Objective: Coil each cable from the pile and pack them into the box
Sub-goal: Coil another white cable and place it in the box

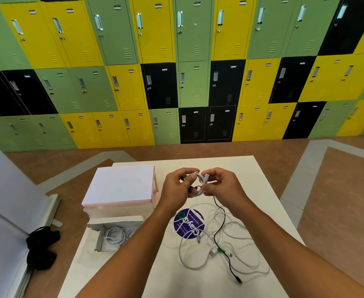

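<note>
Above the far middle of the white table (262,190), the left hand (176,187) and right hand (223,183) both pinch a small coiled white cable (199,179) between curled fingers and thumbs. A black cable (214,236) seems to hang from the right hand's side of the coil down into the loose pile (211,233) of white cables lying nearer, partly over a round purple sticker (189,222). The open box (98,239) sits at the near left with coiled cables (115,235) already inside, a closed pink-edged box (121,186) just beyond it.
</note>
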`<move>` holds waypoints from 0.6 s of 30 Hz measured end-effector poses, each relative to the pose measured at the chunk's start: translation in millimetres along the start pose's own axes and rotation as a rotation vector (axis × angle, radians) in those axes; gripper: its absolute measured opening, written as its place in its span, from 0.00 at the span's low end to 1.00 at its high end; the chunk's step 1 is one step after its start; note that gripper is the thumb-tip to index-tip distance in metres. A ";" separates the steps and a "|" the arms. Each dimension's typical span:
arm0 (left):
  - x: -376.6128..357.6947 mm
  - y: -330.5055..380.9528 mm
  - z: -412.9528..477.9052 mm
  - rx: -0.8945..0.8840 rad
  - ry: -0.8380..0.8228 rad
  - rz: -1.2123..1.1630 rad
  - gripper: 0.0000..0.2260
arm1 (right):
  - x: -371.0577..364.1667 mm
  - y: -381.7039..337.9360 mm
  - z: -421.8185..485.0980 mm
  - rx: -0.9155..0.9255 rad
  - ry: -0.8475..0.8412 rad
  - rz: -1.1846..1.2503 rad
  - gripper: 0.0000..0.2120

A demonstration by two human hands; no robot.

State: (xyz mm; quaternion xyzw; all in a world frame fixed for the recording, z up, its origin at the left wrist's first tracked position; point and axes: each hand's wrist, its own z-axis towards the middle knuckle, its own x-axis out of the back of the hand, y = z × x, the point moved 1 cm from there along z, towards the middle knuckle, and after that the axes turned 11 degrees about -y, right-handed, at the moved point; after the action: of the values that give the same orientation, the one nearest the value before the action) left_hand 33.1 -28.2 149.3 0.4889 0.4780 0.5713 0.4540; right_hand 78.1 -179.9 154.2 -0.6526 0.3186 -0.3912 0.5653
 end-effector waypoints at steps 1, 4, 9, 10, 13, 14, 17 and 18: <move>1.9 -0.7 -0.3 0.008 -0.006 -0.012 0.08 | -0.3 0.4 0.5 0.000 0.013 -0.003 0.14; 9.0 -4.9 -4.5 0.030 -0.020 -0.081 0.08 | -3.9 1.0 1.1 0.006 0.019 -0.005 0.12; 25.2 -16.4 -15.8 0.124 -0.029 -0.132 0.09 | -13.1 5.5 4.1 -0.016 0.048 0.048 0.10; 30.7 -18.1 -19.2 0.149 -0.029 -0.138 0.08 | -17.4 5.8 5.0 -0.024 0.048 0.064 0.10; 48.5 -22.6 -29.4 0.191 -0.033 -0.094 0.06 | -32.4 5.2 5.3 -0.041 0.011 0.111 0.09; 55.8 -23.6 -33.0 0.192 -0.025 -0.077 0.06 | -38.4 5.5 5.8 -0.049 -0.012 0.124 0.08; 80.1 -25.1 -45.5 0.200 -0.006 -0.037 0.06 | -58.5 6.6 7.6 -0.054 -0.108 0.140 0.11; 90.5 -26.3 -51.1 0.212 -0.004 -0.026 0.06 | -67.3 6.0 8.7 -0.060 -0.135 0.142 0.12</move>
State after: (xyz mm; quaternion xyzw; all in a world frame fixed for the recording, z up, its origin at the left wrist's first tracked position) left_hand -26.2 59.2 131.2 0.5291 0.5414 0.5104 0.4080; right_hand 52.8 -118.9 137.7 -0.6699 0.3368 -0.2953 0.5921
